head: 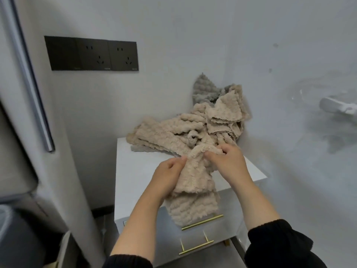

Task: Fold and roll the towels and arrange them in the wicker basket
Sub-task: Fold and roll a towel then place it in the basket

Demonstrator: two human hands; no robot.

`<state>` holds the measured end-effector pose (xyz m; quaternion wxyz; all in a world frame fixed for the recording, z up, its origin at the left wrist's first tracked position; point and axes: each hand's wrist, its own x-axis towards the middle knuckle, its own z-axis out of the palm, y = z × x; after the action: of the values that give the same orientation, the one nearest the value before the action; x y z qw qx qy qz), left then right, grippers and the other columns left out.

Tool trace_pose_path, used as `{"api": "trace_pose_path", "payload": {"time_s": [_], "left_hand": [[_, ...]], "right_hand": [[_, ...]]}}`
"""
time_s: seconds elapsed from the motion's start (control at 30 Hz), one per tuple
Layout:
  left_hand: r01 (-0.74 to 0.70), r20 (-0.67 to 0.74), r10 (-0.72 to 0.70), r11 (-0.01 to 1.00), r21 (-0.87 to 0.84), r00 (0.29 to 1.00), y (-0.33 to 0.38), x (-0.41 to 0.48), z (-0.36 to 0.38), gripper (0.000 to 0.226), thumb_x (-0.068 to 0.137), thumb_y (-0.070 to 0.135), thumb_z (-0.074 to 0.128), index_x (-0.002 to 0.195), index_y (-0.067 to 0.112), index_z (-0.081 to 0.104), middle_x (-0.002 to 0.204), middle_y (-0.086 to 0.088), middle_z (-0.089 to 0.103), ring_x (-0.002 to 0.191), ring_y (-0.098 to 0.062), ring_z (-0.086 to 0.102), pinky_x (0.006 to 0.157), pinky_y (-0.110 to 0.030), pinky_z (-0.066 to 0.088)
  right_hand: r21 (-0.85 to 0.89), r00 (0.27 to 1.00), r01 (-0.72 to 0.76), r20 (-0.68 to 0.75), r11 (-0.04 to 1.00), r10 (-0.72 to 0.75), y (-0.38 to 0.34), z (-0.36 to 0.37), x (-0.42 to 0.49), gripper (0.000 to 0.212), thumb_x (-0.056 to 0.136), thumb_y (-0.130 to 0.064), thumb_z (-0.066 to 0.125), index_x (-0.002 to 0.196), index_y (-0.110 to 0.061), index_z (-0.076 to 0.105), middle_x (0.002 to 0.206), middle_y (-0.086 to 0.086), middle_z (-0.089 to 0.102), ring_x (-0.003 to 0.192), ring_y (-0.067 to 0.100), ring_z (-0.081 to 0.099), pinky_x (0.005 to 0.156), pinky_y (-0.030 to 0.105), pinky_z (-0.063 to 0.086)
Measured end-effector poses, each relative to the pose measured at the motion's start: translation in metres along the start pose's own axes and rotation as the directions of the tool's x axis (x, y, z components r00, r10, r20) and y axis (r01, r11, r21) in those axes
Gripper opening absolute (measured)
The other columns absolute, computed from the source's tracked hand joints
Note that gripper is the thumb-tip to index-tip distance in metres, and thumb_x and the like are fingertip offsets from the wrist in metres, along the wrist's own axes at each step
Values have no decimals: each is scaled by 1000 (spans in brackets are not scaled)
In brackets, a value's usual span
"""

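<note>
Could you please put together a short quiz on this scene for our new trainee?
1. True or false: the lifted beige towel is already rolled up tight.
2. How many hands grip that towel? A. none B. one C. two
3. Fill in the missing word: the towel pile lies on top of the white ____, in the corner by the wall.

Key
1. False: it hangs loose and crumpled.
2. C: the left hand and the right hand both pinch its upper part.
3. cabinet
</note>
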<state>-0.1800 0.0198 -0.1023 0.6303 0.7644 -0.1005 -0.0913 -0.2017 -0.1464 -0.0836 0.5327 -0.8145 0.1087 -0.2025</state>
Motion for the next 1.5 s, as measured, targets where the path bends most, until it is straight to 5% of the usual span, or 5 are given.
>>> {"api": "trace_pose_path", "payload": {"time_s": [0.3, 0.47, 0.67, 1.37, 1.5], "left_hand": [[-26, 336, 76, 988, -151, 939, -16, 8, 10, 62, 91, -1, 53, 139, 34, 37, 142, 15, 47, 132, -2, 40, 110, -34, 34], [-62, 186, 150, 911, -407, 971, -11, 4, 33, 39, 79, 2, 69, 115, 13, 62, 109, -4, 70, 104, -17, 64, 85, -23, 51], [-144, -9, 148, 974, 176, 989, -16, -1, 50, 33, 70, 34, 82, 67, 17, 54, 60, 6, 43, 55, -8, 37, 53, -23, 30], [-41, 390, -198, 850, 525, 899, -20, -18, -20, 25, 75, 21, 80, 77, 4, 62, 67, -1, 56, 61, -14, 50, 60, -26, 38], [18, -21, -12, 951, 309, 1000, -21, -9, -23, 17, 80, 1, 70, 66, 10, 65, 62, -2, 56, 59, -15, 50, 57, -25, 41]], "right_hand": [[186, 992, 9, 120, 983, -32, 1, -25, 8, 20, 87, 0, 61, 81, -17, 69, 80, -1, 69, 71, 8, 63, 60, 16, 46], [142, 984, 34, 171, 989, -58, 3, -32, 2, 20, 83, -2, 68, 76, -21, 70, 76, -6, 69, 76, 12, 65, 76, 32, 52], [164, 996, -6, -90, 986, 21, 11, -47, -6, 4, 80, -6, 72, 80, -7, 69, 81, 15, 72, 72, 20, 65, 71, 36, 52], [91, 936, -142, -310, 986, 164, 38, -82, -23, 32, 80, -20, 68, 77, 8, 54, 69, 8, 50, 66, 19, 48, 59, 31, 38], [-118, 939, -216, -298, 969, 173, 44, -76, -17, 24, 81, -17, 66, 64, -10, 51, 59, 4, 43, 57, 19, 41, 50, 28, 28]]}}
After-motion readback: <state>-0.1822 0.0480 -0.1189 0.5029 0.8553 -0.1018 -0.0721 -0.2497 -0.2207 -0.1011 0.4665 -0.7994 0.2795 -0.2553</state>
